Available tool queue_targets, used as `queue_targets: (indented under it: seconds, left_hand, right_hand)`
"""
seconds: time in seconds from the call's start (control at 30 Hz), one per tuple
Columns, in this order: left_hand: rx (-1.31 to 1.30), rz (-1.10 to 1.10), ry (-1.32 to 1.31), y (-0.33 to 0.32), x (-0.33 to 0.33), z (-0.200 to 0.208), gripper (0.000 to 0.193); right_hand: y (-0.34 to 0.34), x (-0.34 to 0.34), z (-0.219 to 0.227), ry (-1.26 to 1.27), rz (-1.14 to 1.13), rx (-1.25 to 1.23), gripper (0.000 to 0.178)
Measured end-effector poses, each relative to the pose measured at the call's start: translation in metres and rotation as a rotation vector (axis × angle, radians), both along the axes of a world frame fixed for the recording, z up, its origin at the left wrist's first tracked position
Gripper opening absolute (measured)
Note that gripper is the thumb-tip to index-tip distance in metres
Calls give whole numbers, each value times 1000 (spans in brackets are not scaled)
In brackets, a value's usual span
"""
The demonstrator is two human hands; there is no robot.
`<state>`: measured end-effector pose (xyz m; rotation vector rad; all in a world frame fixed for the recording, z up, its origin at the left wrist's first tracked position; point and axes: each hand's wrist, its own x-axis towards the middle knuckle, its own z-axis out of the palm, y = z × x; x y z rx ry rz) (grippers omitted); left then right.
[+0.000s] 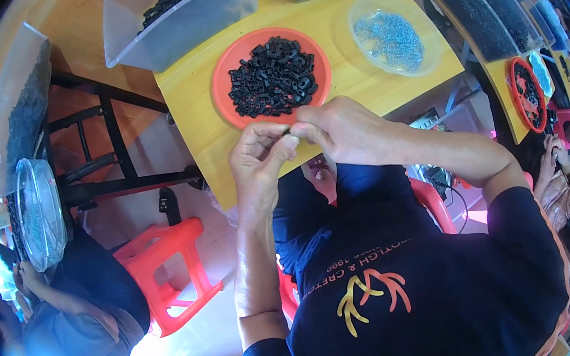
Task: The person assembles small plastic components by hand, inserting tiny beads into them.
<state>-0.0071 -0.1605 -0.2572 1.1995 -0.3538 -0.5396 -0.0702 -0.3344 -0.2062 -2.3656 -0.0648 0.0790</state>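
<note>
My left hand (260,158) and my right hand (344,129) meet at the table's near edge, just in front of a round red plate (220,93). Both are closed in a pinch, fingertips nearly touching. A small dark piece (286,133) shows between the left thumb and forefinger; it looks like one of the black plastic parts (272,73) heaped on the plate. What the right fingertips pinch, if anything, is hidden. To the right of the plate sits a clear round bowl (362,62) of small, shiny, bluish pieces (390,40).
Clear bins (197,39) of black parts stand along the back of the yellow table (189,118). A red stool (167,263) is on the left. Other people work at both sides, one by a clear tub (40,215) on the left, others near another red plate (528,95).
</note>
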Motion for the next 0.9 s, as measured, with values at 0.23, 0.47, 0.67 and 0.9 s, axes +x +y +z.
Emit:
queue_targets:
  seconds: [0.23, 0.47, 0.67, 0.9]
  left_hand:
    - [34, -45, -67, 10, 10, 7, 16]
    - [-49, 5, -13, 5, 0, 11, 16]
    - [25, -16, -32, 9, -2, 16, 19]
    - [108, -77, -43, 11, 1, 25, 19]
  right_hand:
    - [-6, 13, 8, 113, 97, 140, 38]
    - [-21, 10, 6, 303, 225, 541, 40]
    - [-27, 7, 9, 374, 278, 624, 37]
    - [-30, 6, 14, 231, 304, 360, 34]
